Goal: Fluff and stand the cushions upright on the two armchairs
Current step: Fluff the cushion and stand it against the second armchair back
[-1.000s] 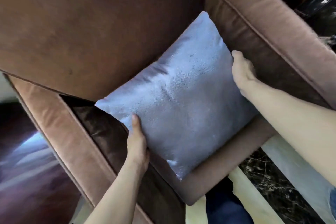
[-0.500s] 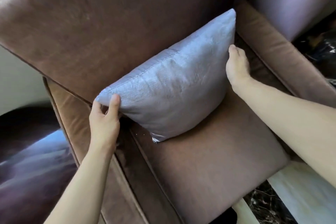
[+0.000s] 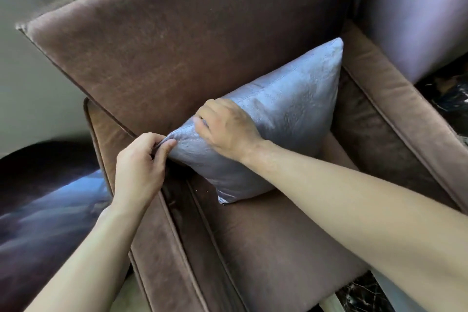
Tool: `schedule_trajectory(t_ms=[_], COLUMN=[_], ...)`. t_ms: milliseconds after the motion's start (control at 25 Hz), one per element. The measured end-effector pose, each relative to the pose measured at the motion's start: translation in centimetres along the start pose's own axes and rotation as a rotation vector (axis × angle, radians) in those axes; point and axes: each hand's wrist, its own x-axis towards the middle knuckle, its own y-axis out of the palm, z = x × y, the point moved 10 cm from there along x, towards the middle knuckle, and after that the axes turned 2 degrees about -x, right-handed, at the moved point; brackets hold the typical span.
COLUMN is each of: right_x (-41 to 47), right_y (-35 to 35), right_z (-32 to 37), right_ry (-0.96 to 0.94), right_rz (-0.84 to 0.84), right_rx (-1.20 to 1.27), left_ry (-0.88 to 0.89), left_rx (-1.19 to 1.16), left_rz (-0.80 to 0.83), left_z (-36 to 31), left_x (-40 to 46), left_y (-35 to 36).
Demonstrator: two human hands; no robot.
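Note:
A shiny lilac-grey cushion (image 3: 286, 119) stands on edge on the seat of a brown velvet armchair (image 3: 266, 248) and leans against its backrest (image 3: 177, 40). My left hand (image 3: 139, 167) pinches the cushion's upper left corner between thumb and fingers. My right hand (image 3: 228, 126) rests on the cushion's top edge close beside that corner, its fingers curled onto the fabric. The cushion's lower left corner points down onto the seat.
The chair's left armrest (image 3: 157, 248) and right armrest (image 3: 405, 119) flank the seat. A glossy dark round table (image 3: 45, 200) stands to the left. A pale purple upholstered piece (image 3: 415, 7) sits at the upper right, dark marble floor (image 3: 359, 296) below.
The cushion has come to stand against the backrest. My right hand moved from the cushion's right side across to its top left. My left hand closed into a pinch on the corner.

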Motion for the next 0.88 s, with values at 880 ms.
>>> schedule_trajectory(t_ms=[880], right_x=[1.4], right_y=[-13.3], right_z=[-23.0], right_ry=[0.356], right_rz=[0.053], right_rx=[-0.467], left_ry=[0.211], left_rx=[0.357], left_rz=[-0.05], left_z=[-4.4], left_x=[1.9], left_y=[2.8])
